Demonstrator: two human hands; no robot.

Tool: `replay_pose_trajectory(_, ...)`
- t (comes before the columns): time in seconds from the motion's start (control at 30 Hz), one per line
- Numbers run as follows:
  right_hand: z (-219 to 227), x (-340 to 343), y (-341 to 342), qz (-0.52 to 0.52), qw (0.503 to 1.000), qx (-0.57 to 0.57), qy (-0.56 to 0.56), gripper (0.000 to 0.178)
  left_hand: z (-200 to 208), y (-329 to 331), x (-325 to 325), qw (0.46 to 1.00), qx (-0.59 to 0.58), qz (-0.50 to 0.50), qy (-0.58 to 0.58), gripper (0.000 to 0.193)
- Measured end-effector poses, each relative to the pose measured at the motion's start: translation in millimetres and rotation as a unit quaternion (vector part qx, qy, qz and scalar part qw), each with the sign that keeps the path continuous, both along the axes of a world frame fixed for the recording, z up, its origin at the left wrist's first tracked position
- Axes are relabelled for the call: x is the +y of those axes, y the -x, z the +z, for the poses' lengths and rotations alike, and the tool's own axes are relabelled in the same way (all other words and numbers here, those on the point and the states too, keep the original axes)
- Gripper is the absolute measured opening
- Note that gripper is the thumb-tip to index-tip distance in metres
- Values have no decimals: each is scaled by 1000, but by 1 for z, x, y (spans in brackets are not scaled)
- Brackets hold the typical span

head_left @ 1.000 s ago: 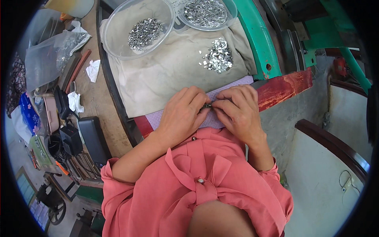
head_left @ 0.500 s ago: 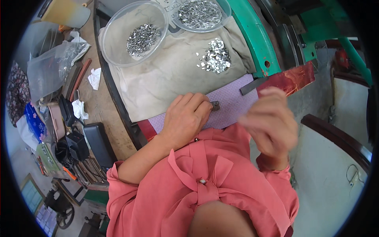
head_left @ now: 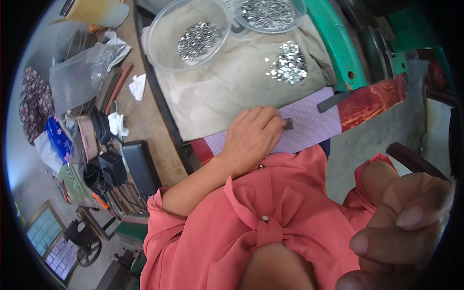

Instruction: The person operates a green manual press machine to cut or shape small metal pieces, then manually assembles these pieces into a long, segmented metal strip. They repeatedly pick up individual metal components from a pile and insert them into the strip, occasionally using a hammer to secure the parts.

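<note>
My left hand (head_left: 253, 135) rests on the lilac mat (head_left: 309, 118), its fingers curled round a small dark metal block (head_left: 288, 123) whose end sticks out past the fingertips. My right hand (head_left: 403, 227) is raised off the work at the lower right, close to the camera, with its fingers curled in. Whether it has something small between the fingers cannot be seen. Beyond the mat, a loose pile of small shiny metal pieces (head_left: 291, 65) lies on the beige cloth (head_left: 208, 96). A dark flat bar (head_left: 332, 102) lies across the mat's right end.
Two clear round tubs at the back hold metal parts: the left tub (head_left: 158, 53) short pieces, the right tub (head_left: 303, 12) thin slivers. A green machine frame (head_left: 338, 53) borders the right. On the left bench are a black case (head_left: 140, 166), tissue (head_left: 138, 87) and plastic bags (head_left: 75, 82).
My right hand has swung from beside the mat down and right, up close to the camera. My left hand keeps hold of the block. The whole view has shifted slightly.
</note>
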State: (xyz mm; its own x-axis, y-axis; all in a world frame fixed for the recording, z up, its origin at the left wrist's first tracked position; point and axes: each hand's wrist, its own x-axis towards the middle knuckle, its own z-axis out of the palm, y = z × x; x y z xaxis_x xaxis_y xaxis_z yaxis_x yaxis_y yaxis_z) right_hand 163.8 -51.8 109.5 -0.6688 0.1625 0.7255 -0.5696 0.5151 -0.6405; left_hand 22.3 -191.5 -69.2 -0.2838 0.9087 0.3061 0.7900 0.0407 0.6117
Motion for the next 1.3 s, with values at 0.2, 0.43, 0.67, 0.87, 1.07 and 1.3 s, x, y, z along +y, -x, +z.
replay_pose_trajectory(0.2, -10, -9, 6, 44, 999, 6, 9, 13, -2, 2, -2, 1000, 10, -15, 5, 17)
replay_pose_trajectory(0.43, -13, -12, 21, 101, 995, 6, 7, 15, -7, -1, -1, 1000, 7, -2, -7, 13)
replay_pose_trajectory(0.67, -18, -22, 25, 137, 991, -4, 1, 19, -12, -2, -1, 999, 0, 15, -30, 10)
replay_pose_trajectory(0.87, -23, -29, 29, 164, 986, -11, -7, 21, -20, -5, 2, 998, 13, 44, -42, 10)
replay_pose_trajectory(1.07, -35, -36, 28, 187, 982, -18, -21, 24, -24, -8, 3, 996, 41, 48, -67, 12)
replay_pose_trajectory(1.3, -47, -54, 38, 200, 979, -32, -33, 28, -25, -9, 4, 995, 67, 57, -48, 13)
